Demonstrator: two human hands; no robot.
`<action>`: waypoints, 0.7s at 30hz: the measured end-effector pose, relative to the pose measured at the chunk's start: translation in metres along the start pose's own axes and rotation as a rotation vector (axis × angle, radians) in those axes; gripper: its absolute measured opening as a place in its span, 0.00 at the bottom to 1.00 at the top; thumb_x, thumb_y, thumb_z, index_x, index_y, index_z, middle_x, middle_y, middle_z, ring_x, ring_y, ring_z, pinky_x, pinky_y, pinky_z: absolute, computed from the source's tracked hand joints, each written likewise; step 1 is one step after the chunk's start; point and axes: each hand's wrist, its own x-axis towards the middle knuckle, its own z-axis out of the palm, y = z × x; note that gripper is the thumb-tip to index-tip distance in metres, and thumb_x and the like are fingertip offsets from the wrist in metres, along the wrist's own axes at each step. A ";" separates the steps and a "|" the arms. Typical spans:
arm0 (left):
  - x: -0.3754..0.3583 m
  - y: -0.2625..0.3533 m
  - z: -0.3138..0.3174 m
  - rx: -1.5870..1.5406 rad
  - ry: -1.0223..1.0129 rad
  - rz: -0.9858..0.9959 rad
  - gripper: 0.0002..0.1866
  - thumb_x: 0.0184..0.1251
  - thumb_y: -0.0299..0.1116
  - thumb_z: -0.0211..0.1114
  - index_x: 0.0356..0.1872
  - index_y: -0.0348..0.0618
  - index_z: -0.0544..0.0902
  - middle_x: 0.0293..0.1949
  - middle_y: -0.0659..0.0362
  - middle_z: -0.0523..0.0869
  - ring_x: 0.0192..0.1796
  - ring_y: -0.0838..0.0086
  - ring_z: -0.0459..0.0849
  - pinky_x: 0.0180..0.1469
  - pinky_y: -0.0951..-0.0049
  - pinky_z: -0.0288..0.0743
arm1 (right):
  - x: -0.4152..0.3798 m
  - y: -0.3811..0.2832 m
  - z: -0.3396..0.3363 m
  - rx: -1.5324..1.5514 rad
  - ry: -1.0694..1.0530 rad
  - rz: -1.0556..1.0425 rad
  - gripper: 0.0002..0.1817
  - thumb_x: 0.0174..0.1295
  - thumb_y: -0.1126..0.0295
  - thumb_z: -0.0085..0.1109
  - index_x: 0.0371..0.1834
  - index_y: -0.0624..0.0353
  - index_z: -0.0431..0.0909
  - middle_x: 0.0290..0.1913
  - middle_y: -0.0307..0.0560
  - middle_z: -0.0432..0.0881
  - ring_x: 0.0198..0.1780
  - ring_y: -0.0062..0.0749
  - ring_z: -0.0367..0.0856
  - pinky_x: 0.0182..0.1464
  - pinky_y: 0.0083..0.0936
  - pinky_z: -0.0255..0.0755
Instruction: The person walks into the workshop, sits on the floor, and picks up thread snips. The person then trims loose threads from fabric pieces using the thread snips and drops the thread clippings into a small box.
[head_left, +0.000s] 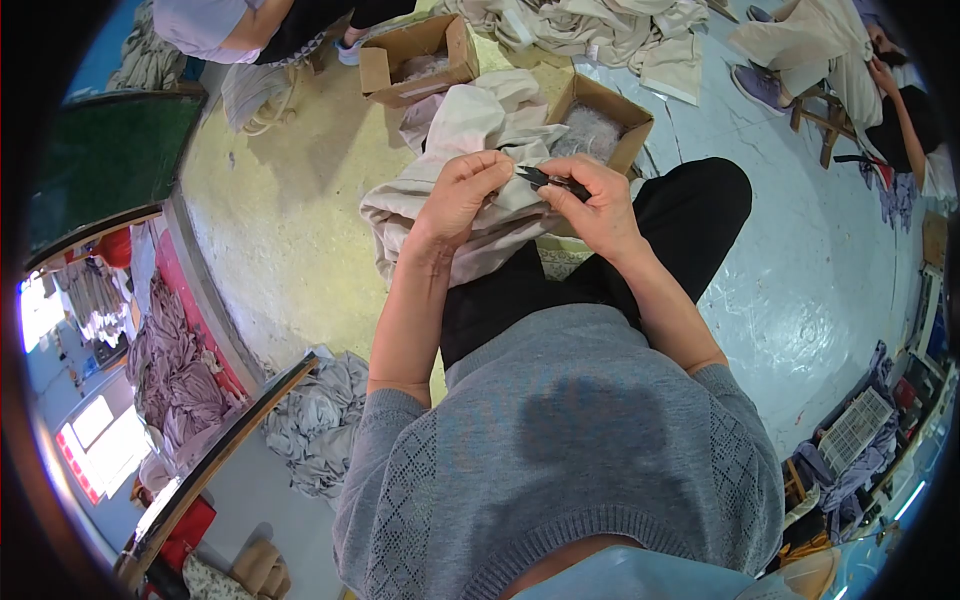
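Beige cloth [455, 130], apparently a garment, lies bunched across my lap and spills forward between two cardboard boxes. My left hand [462, 195] is closed in a pinch at its upper side, thumb against fingers, with a bit of the cloth seemingly between them. Black thread snips [553, 184] are in my right hand [598, 205], whose fingers are wrapped round them. Their pointed tips face left, close to my left fingertips. Whether the blades touch a thread cannot be made out.
Ahead stand an open cardboard box [420, 92] and another box [632, 142] with grey, fluffy bits inside. Beige cloth heaps [590, 30] cover the floor beyond. Another person sits at upper left, and one at upper right holds cloth [805, 40]. A grey cloth pile [318, 420] lies left.
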 end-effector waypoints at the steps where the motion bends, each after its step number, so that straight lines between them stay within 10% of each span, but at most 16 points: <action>1: 0.000 0.000 0.000 -0.002 -0.006 0.002 0.07 0.69 0.34 0.62 0.37 0.42 0.83 0.28 0.73 0.77 0.29 0.90 0.67 0.32 0.85 0.58 | 0.000 0.000 0.000 0.016 0.001 0.004 0.11 0.58 0.77 0.65 0.44 0.65 0.82 0.36 0.41 0.81 0.34 0.19 0.77 0.37 0.17 0.70; 21: 0.006 -0.006 -0.002 -0.048 -0.024 0.012 0.08 0.70 0.33 0.61 0.38 0.39 0.83 0.30 0.70 0.80 0.33 0.88 0.72 0.37 0.84 0.65 | 0.004 0.037 -0.011 0.505 0.346 0.314 0.12 0.62 0.73 0.64 0.48 0.65 0.79 0.36 0.34 0.79 0.35 0.12 0.73 0.37 0.11 0.66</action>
